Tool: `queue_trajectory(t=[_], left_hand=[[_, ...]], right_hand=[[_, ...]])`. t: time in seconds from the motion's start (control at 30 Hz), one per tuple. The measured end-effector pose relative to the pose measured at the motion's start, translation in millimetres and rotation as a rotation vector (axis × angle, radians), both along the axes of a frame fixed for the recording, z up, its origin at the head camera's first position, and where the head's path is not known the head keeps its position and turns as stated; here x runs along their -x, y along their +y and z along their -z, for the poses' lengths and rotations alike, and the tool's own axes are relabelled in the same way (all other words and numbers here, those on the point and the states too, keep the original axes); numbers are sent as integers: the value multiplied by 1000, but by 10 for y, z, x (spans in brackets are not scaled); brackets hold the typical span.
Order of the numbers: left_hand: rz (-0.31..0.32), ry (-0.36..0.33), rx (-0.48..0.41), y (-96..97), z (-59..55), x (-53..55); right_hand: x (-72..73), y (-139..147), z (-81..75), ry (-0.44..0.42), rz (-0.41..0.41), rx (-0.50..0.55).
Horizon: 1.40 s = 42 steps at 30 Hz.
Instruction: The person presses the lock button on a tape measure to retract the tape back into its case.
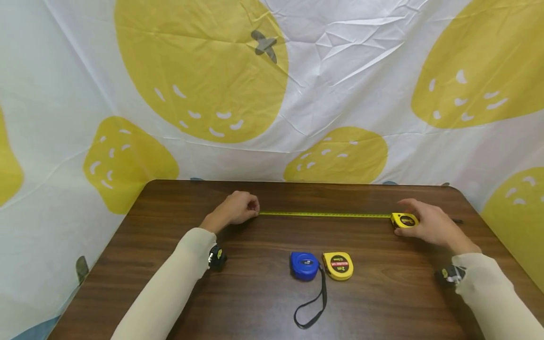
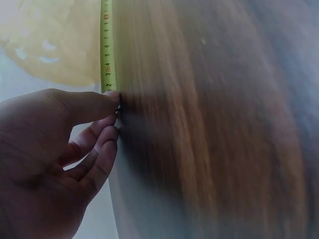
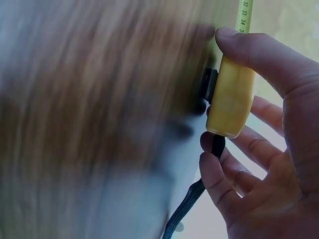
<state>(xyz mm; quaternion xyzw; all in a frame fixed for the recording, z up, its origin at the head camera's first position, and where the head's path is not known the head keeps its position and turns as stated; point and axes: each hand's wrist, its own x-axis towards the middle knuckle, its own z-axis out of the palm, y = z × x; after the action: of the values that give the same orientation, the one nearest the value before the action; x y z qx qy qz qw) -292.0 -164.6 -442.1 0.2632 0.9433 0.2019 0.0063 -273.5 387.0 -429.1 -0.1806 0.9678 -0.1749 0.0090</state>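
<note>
A yellow tape measure [image 1: 403, 220] lies on its side at the right of the table, its yellow blade [image 1: 323, 215] drawn out straight to the left. My left hand [image 1: 236, 208] pinches the blade's free end between thumb and fingertips; the low numbers on the blade [image 2: 106, 55] show just beyond the thumb in the left wrist view. With thumb and fingers curled about the case [image 3: 231, 97], my right hand [image 1: 435, 226] holds the tape measure. Numbers in the low thirties show near the case's mouth. A black strap [image 3: 187, 206] trails from the case.
Nearer me on the brown wooden table [image 1: 255, 302] lie a blue tape measure [image 1: 304, 266] with a looped black strap [image 1: 312, 318] and, beside it, a second yellow tape measure [image 1: 338, 266]. A lemon-print cloth [image 1: 310, 94] hangs behind the table's far edge.
</note>
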Motion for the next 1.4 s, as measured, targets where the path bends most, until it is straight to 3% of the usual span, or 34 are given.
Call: queue_trajectory(t=[0.03,0.1,0.13,0.23,0.27,0.3,0.47,0.5,0.63,0.7,0.73,0.93,1.1,1.4], left_hand=[[10,9,-17,-43,77,44],[-2,-5,-14,-66,80,26],[-25,-28,-1,-44,-18,-56],[-43,-31,7,-79,-20,-99],[-57,-44,20,-69,-91,-164],[-60,-42,14,-88,-90,-182],[-50,-18,-25,-199,-44,-233],[-31,-2,-45,-254,43,-186],[-29,14,-70,-335,33,-257],[-31,21,-82,-374,17,-296],[-49,12,-77,-359,-77,-377],[-44,35,-132,-479,-144,-467],[-56,10,-194,-553,-190,-542],[-86,-9,-326,-648,-270,-645]], right_hand=[[-8,-14,-3,3,-6,0],[-24,-36,-3,11,-19,-3],[-31,-49,-3,14,-24,-4],[-45,-77,4,23,-46,-7],[-49,-86,7,29,-54,-7],[-54,-99,6,35,-60,-5],[-91,-163,-1,58,-91,-4],[-105,-180,-5,62,-95,-1],[-166,-245,-28,88,-108,7],[-195,-272,-43,100,-109,13],[-211,-285,-53,109,-109,16],[-321,-359,-97,171,-120,46],[-396,-391,-117,210,-132,80],[-508,-430,-194,298,-129,237]])
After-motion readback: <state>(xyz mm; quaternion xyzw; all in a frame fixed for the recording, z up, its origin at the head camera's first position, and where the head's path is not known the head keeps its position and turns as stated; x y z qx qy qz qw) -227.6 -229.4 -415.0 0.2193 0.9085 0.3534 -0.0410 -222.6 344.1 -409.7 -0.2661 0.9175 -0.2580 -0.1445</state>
